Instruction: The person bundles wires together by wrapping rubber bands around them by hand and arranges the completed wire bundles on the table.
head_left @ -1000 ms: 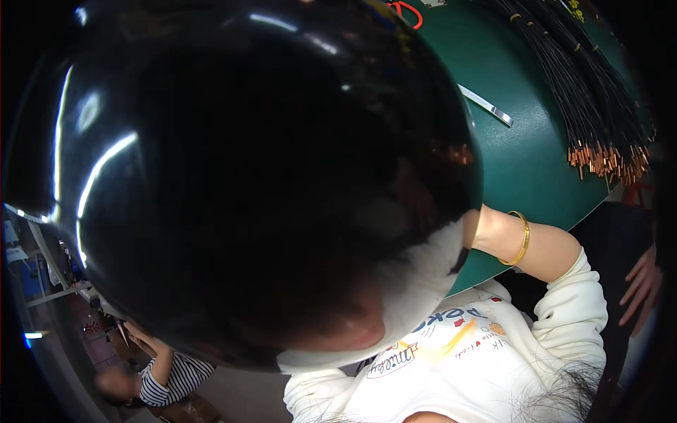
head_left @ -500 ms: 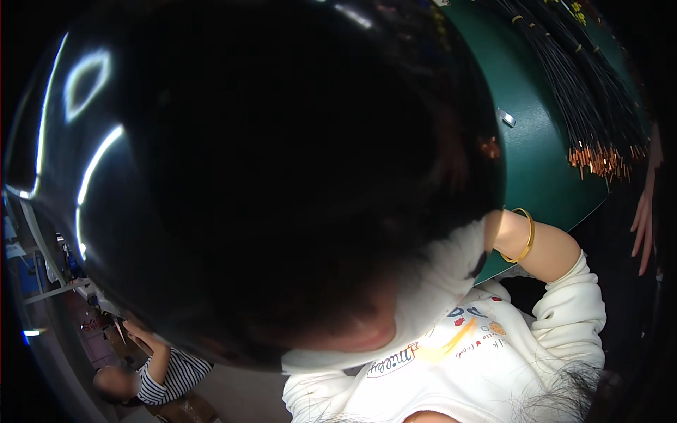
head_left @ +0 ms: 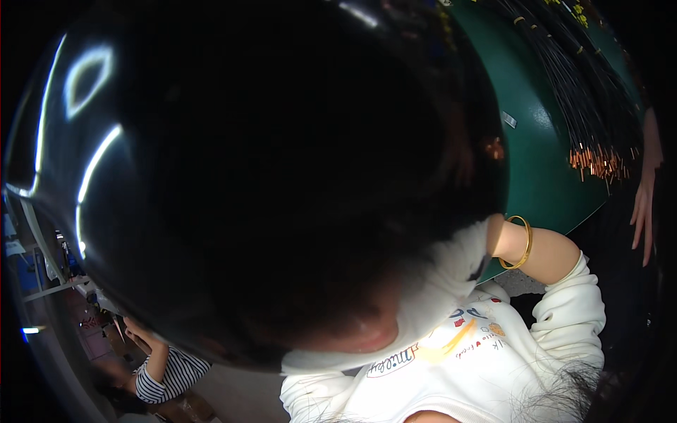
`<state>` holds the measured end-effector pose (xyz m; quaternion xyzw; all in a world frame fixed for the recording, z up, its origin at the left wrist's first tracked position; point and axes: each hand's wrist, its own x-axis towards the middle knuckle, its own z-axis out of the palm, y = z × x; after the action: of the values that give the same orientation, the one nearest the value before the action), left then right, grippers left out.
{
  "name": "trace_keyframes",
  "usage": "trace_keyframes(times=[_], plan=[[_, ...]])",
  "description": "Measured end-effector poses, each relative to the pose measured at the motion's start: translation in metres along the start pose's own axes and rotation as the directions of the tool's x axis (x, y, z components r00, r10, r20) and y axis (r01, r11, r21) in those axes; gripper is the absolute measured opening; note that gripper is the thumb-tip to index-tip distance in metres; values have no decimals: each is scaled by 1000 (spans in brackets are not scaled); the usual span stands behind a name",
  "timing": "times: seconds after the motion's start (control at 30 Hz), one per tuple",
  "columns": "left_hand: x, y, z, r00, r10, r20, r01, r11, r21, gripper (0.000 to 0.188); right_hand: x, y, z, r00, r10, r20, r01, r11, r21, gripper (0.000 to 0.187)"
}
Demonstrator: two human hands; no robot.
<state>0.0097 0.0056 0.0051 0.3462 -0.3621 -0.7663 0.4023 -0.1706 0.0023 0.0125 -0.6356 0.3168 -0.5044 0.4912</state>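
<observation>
A large, glossy dark rounded surface (head_left: pixel 282 176) blocks most of the view. At the right, my right forearm (head_left: pixel 553 254) comes out of a pushed-up white sleeve, with a gold bangle (head_left: pixel 529 243) near the wrist. Past the wrist, the hand goes behind the dark surface, so its fingers and anything in them are hidden. My left sleeve (head_left: pixel 314 398) shows at the bottom, but the left hand does not. Closest to my right arm is a green tabletop (head_left: pixel 529 169), partly covered by the dark surface.
Bundles of black wires (head_left: pixel 564 84) with copper-coloured ends lie on the green top. A small silvery piece (head_left: pixel 509 120) is left of them. Another person's hand (head_left: pixel 643 218) hangs at the right edge. At lower left is a person in a striped top (head_left: pixel 169 374).
My right wrist and bangle have dipped slightly. The other person's hand at the right edge has risen a little. At lower left, the person in stripes has shifted.
</observation>
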Motion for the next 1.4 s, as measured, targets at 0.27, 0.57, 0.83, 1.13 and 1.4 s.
trace_keyframes(times=[0.27,0.57,0.83,1.13,1.4], plan=[[-4,-7,-10,991,76,-111,-64,992,107,26,-3,1,5,976,199,92,-216,798,562,19],[-3,2,11,990,113,-86,-87,962,258,29,-4,6,6,923,376,78,-375,842,388,20],[-3,-3,-1,990,118,-78,-108,987,116,23,-9,9,11,957,289,-4,-237,793,562,14],[-3,1,-3,997,41,-73,-34,995,98,27,-2,2,9,934,343,102,-314,651,691,16],[1,-3,4,995,91,-48,-85,990,116,29,-9,17,16,975,215,-62,-111,705,701,10]])
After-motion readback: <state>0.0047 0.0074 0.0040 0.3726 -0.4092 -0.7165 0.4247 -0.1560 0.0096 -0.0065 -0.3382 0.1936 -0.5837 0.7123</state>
